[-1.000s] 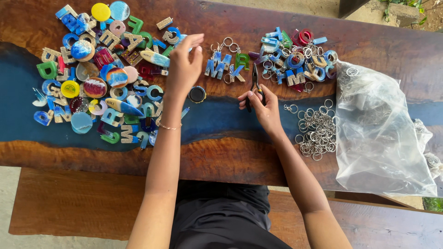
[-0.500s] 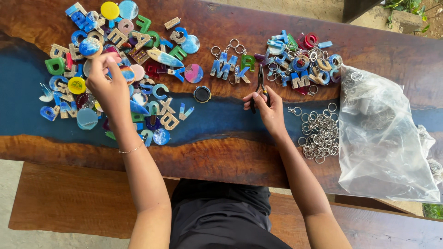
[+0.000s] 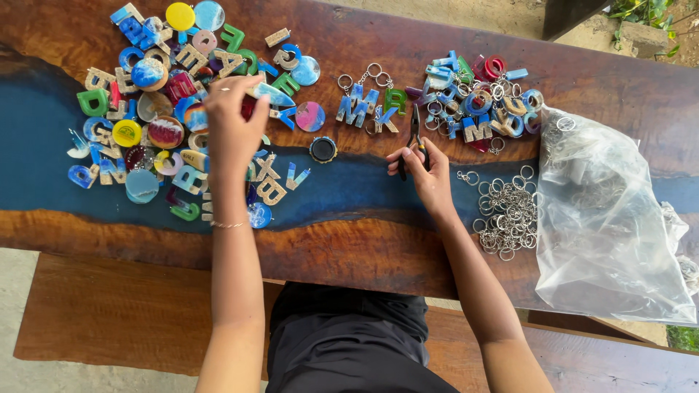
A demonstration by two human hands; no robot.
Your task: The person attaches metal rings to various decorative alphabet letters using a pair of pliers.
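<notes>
My left hand (image 3: pixel 231 127) reaches into a big pile of coloured resin letters and discs (image 3: pixel 156 116) on the left of the table. Its fingertips curl down onto a pale pointed piece (image 3: pixel 271 92); whether they grip it I cannot tell. Near the table's middle, my right hand (image 3: pixel 431 173) rests on the blue strip and holds small pliers (image 3: pixel 415 131) with dark handles, jaws pointing away from me. Just beyond the pliers lies a short row of letters with key rings (image 3: pixel 368 108).
The wooden table (image 3: pixel 349 251) has a blue resin strip along it. A second heap of ringed letters (image 3: pixel 480 102) sits back right, loose metal key rings (image 3: pixel 510 215) beside a clear plastic bag (image 3: pixel 608 218). A small round dark-rimmed disc (image 3: pixel 322 149) lies mid-table. A bench (image 3: pixel 109 313) runs below.
My left hand swung from the table's middle far left over the letter pile, then came partway back right. My right hand with the pliers stayed almost still.
</notes>
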